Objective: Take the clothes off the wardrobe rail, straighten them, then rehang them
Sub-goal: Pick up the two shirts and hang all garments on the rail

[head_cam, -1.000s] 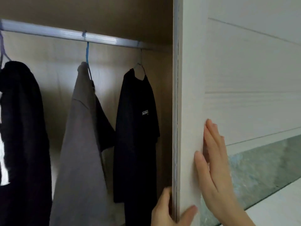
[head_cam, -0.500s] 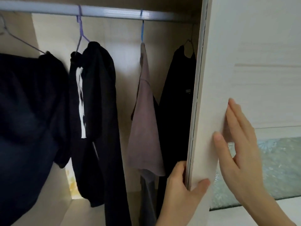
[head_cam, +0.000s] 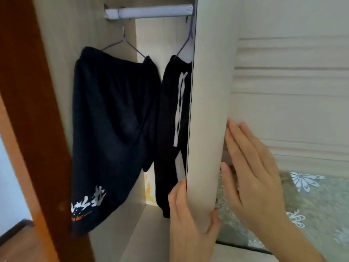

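Dark navy shorts [head_cam: 111,129] with white lettering near the hem hang from a wire hanger [head_cam: 123,44] on the pale wardrobe rail [head_cam: 151,13]. To their right hangs a black garment [head_cam: 171,120] with a white drawstring, half hidden by the white sliding door [head_cam: 209,91]. My left hand [head_cam: 188,220] grips the door's left edge, thumb on the front face and fingers behind it. My right hand [head_cam: 253,173] lies flat on the door's front, fingers straight. Any clothes further right are hidden behind the door.
A brown wooden frame [head_cam: 35,120] stands at the left, close to the navy shorts. The door's lower panel [head_cam: 311,208] is greenish glass with white flower patterns. A wooden floor shows at bottom left.
The sliding door has moved left with both hands on it, covering the grey and black T-shirts. The view has swung left to the rail's end and the brown frame.
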Tool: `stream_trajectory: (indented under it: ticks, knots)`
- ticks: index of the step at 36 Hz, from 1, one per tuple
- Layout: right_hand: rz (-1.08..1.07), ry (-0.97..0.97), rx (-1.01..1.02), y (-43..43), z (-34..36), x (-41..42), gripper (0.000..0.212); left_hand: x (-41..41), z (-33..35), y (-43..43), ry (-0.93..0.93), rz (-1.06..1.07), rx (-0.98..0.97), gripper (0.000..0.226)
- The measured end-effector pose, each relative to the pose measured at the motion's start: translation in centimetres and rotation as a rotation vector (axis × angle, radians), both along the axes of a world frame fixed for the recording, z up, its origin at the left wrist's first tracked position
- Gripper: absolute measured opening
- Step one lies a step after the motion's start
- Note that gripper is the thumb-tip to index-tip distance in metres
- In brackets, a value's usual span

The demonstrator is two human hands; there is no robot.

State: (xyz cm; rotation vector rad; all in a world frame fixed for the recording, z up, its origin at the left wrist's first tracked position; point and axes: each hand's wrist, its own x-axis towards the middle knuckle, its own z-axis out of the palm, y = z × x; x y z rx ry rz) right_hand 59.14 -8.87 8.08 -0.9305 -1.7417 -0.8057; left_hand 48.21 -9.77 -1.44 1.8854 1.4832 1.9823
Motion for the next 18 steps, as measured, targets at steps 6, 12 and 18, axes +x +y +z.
stream_trajectory:
  ticks: [6,12,18]
  knots:
    - [-0.021,-0.126,0.058,0.8,-0.3,-4.4,0.046,-6.5,-1.1,0.6,0.414,0.34,0.373,0.055]
    - [-0.072,-0.204,0.115,1.3,-0.7,-7.5,0.051,-11.8,-1.5,0.8,0.529,0.507,0.262,0.05]
    - [-0.107,-0.284,0.116,2.6,-1.0,-12.9,0.059,-16.1,-1.6,1.2,0.554,0.583,-0.01,0.051]
